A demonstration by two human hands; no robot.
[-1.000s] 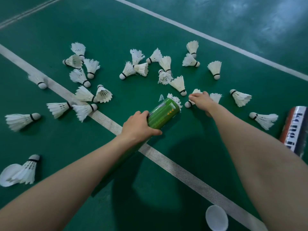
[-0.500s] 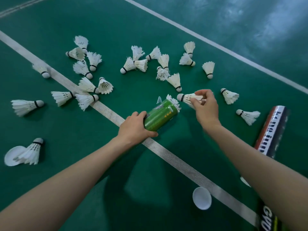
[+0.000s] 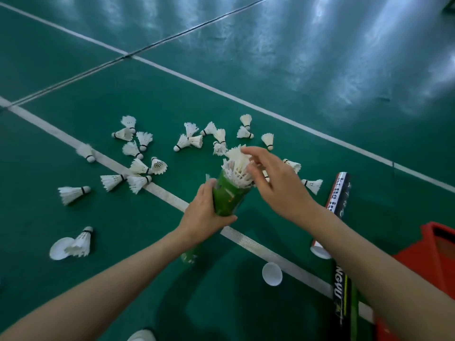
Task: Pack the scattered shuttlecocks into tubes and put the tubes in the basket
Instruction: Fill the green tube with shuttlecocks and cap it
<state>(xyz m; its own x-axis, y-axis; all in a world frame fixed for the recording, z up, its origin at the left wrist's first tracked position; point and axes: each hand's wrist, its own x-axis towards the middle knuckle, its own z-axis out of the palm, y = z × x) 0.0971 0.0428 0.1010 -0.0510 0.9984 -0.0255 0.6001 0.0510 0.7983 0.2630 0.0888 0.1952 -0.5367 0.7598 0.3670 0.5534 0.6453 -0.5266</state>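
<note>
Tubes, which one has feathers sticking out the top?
The green tube, which the left hand grips. White feathers poke from its top. The red-and-black tube and the black tube lie on the floor with none showing.

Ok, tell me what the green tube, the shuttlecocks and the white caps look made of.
Tube: glossy green printed skin that catches light; card or plastic, cannot tell which.
Shuttlecocks: matte white feathers with frayed tips, a black band and a rounded pale base, likely cork.
Caps: smooth, thin, evenly white discs, probably plastic.
</note>
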